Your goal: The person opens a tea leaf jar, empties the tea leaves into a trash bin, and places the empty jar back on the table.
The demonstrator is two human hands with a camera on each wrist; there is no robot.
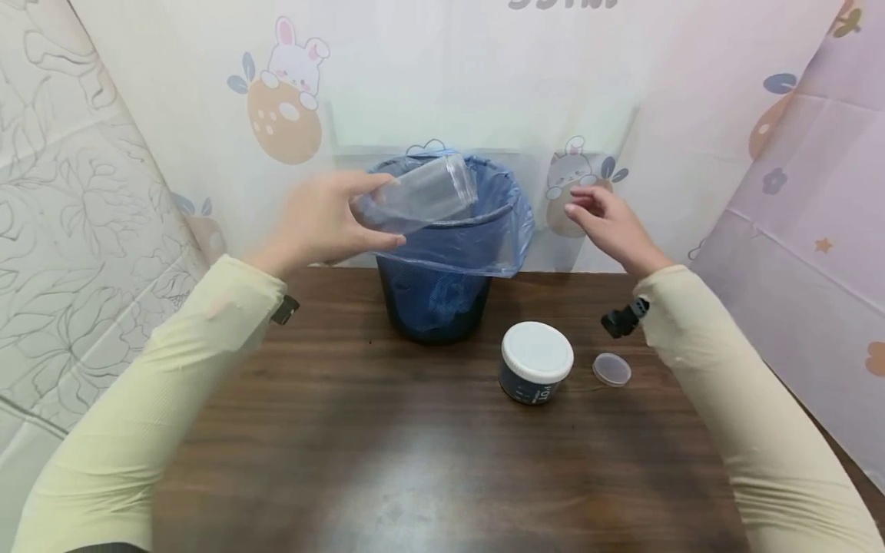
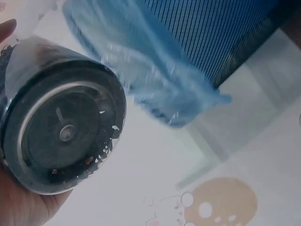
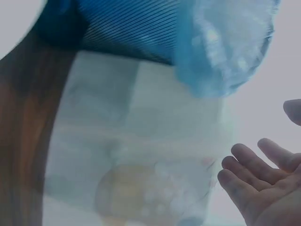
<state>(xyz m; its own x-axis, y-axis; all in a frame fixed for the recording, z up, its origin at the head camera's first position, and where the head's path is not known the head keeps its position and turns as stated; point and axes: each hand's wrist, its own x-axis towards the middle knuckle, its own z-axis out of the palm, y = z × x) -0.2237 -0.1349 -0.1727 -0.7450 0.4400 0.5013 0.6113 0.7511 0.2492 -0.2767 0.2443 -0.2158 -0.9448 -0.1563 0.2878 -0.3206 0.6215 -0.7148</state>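
Observation:
My left hand (image 1: 325, 219) grips a clear plastic jar (image 1: 432, 196) round its base end. The jar lies tilted over the bin (image 1: 435, 303), its uncapped mouth pointing right and slightly up. In the left wrist view, the round bottom of the jar (image 2: 66, 129) faces the camera, with pale and brown flecks along its lower edge. A blue bag (image 1: 477, 250) lines the bin and hangs over its rim. To the right of the bin, my right hand (image 1: 611, 226) is held in the air with nothing in it, fingers loosely bent and apart in the right wrist view.
On the dark wooden table (image 1: 332, 445), a tub with a white lid (image 1: 538, 353) stands in front of the bin, to the right. Beside it lies a small clear lid (image 1: 611, 369). A printed cloth (image 1: 442, 77) hangs close behind the bin.

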